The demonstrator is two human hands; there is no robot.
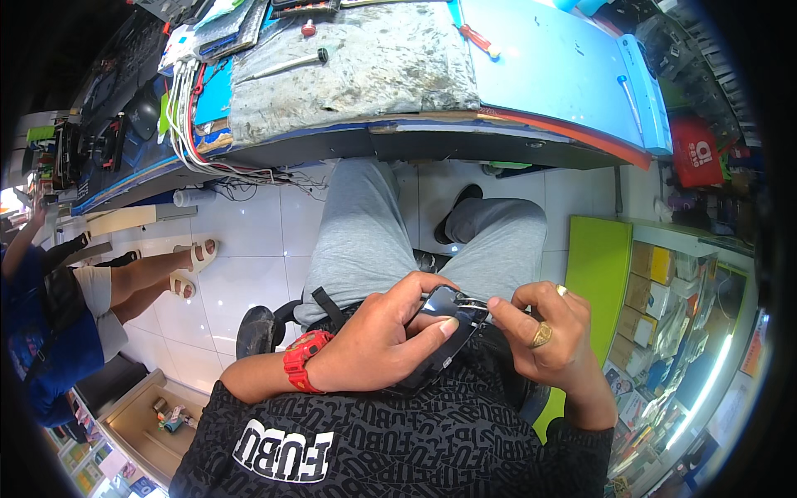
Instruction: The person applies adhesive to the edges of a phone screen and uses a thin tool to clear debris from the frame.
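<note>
Low over my lap, my left hand (382,336) is closed around a dark smartphone (441,353), thumb across it and fingers along its far edge. The phone is tilted, with a glossy dark surface; part of it lies behind my fingers. At its right upper end, my right hand (548,332) pinches with thumb and forefinger near a thin, shiny curved strip (473,301). The strip touches or lies just over the phone; its kind is too small to tell. A red watch (305,360) is on my left wrist, and a gold ring (541,334) on my right hand.
Ahead stands a workbench with a stained grey mat (365,75), a screwdriver (286,65), a red-orange tool (480,41) and a light-blue sheet (548,75). White cables (178,124) hang at left. A person in blue (50,332) is at left; a glass display case (664,332) stands at right.
</note>
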